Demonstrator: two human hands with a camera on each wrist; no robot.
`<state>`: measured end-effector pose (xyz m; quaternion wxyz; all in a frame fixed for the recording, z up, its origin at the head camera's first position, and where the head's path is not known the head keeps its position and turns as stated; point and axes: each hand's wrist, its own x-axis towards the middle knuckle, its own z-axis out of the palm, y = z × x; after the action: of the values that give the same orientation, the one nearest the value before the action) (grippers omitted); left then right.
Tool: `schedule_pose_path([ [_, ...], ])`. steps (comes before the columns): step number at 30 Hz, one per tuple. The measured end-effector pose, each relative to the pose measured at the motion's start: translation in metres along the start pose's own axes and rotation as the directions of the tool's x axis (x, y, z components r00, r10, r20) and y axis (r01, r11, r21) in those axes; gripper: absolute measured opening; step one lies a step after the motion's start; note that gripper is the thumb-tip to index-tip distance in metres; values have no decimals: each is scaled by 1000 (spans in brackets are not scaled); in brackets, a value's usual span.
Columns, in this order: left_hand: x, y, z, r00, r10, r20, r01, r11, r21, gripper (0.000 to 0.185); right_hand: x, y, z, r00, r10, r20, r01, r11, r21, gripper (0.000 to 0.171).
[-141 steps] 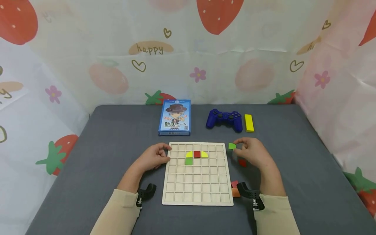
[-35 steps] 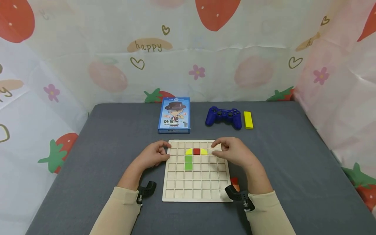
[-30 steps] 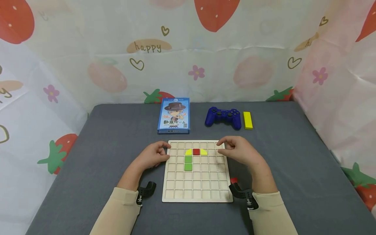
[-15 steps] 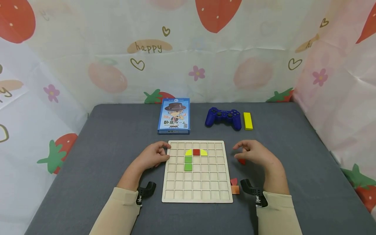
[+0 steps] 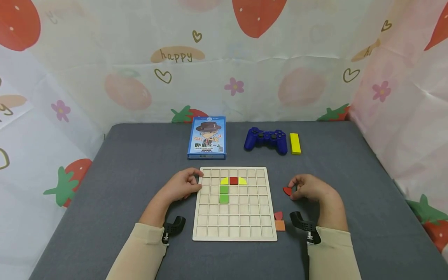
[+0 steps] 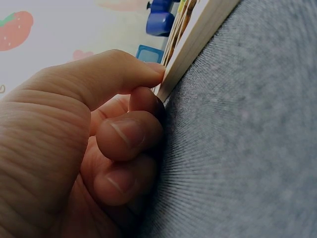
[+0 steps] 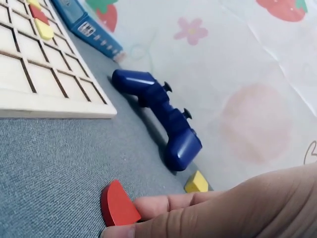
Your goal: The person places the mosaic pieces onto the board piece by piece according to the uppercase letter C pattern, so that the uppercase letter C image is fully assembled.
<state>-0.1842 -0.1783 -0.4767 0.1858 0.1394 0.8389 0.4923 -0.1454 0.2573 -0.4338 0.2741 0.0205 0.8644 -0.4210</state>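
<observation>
Right now my right hand pinches the red quarter-round piece between thumb and fingertips, on the grey table just right of the wooden grid board. My left hand has curled fingers gripping the board's left edge near its top corner.

Grey table carries grid board, card box, controller.
</observation>
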Motion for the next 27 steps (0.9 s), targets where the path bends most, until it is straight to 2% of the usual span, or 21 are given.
schedule_pose_path([
  [7,0,0,0,1000,-14,-3,14,1000,-5,39,2,1,3,1000,20,-18,-20,1000,-6,31],
  [19,-1,3,0,1000,-15,-3,15,1000,-9,39,1,-9,-1,991,-64,-116,63,998,-12,40],
  [23,-1,1,0,1000,-13,-4,13,1000,-5,39,-4,-16,-2,981,-117,-153,116,993,-17,41],
  [27,0,0,1,1000,-6,1,6,1000,-9,39,-10,-28,0,961,-169,-219,165,986,-40,37],
])
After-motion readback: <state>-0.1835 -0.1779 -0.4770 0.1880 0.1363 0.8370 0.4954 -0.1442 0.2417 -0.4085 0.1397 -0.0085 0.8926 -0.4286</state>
